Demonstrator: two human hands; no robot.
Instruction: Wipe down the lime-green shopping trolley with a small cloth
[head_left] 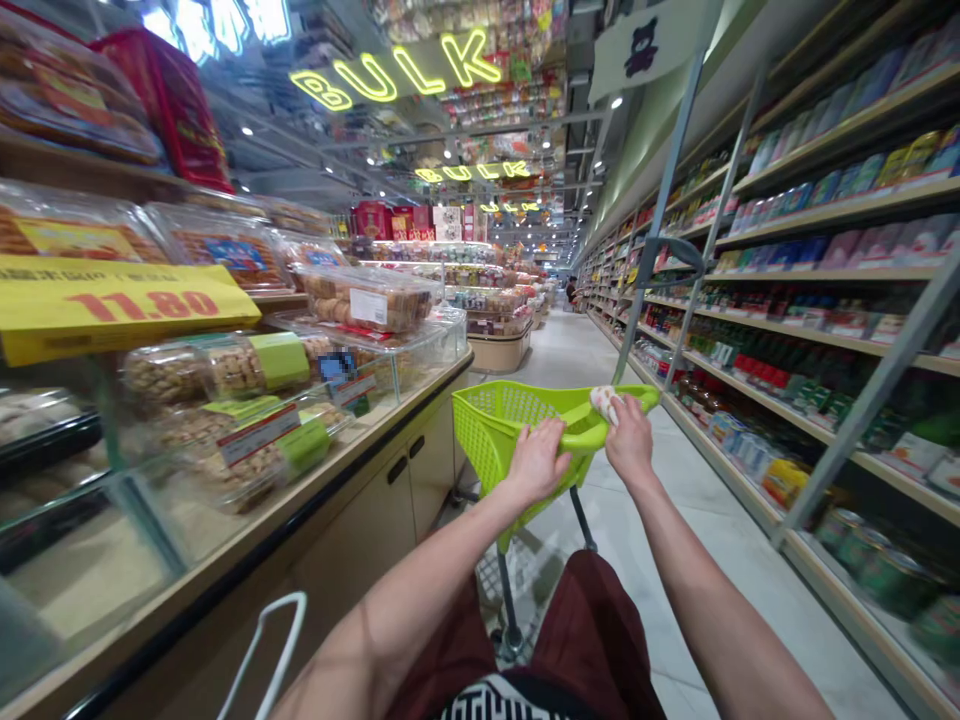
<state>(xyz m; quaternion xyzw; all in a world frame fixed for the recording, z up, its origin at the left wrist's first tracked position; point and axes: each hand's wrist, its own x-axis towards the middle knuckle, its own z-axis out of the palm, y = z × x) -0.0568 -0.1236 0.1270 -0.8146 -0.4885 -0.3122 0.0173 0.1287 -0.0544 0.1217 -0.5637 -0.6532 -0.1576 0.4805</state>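
Note:
A lime-green plastic shopping cart (478, 425) on grey legs stands right in front of me. My left hand (537, 462) is closed over the near left part of its rim, at the left end of the thick green handle (589, 437). On the right side, my right hand (630, 436) holds a white cloth (602, 402) with brownish spots and presses it against the handle. The cloth is partly covered by my fingers, so I cannot tell whether it is folded. Little of the basket's inside shows.
To my left runs a counter (409, 420) with clear-boxed baked snacks (367, 298) and a yellow price sign (124, 308). Tall shelves (832, 275) of cans and packages line the right. A pale floor aisle (559, 345) leads ahead to a distant person (572, 291).

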